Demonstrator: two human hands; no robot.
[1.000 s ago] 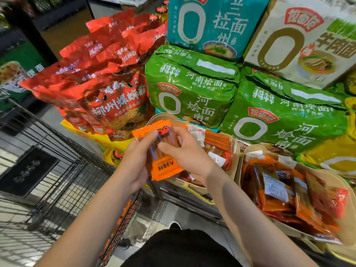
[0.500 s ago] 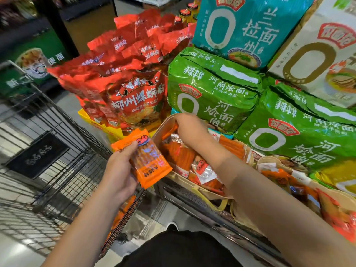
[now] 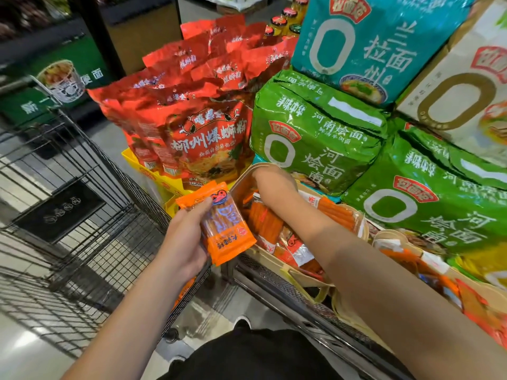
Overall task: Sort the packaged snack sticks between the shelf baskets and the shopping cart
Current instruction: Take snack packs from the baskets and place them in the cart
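At shelf edge, beside wire shopping cart (image 3: 68,215): snack-stick sorting, one pack in hand.

Left hand (image 3: 183,242) grips an orange snack-stick pack (image 3: 222,229), fingers curled behind it and thumb across its upper front, held above the cart's rim, just left of the near shelf basket (image 3: 301,275). Right hand (image 3: 274,182) reaches into that basket's far end among loose snack-stick packs (image 3: 266,220); its fingers are hidden, state cannot be told. Second basket (image 3: 491,294) to the right, also holding packs. Behind: red noodle bags (image 3: 203,133), green noodle multipacks (image 3: 315,133).
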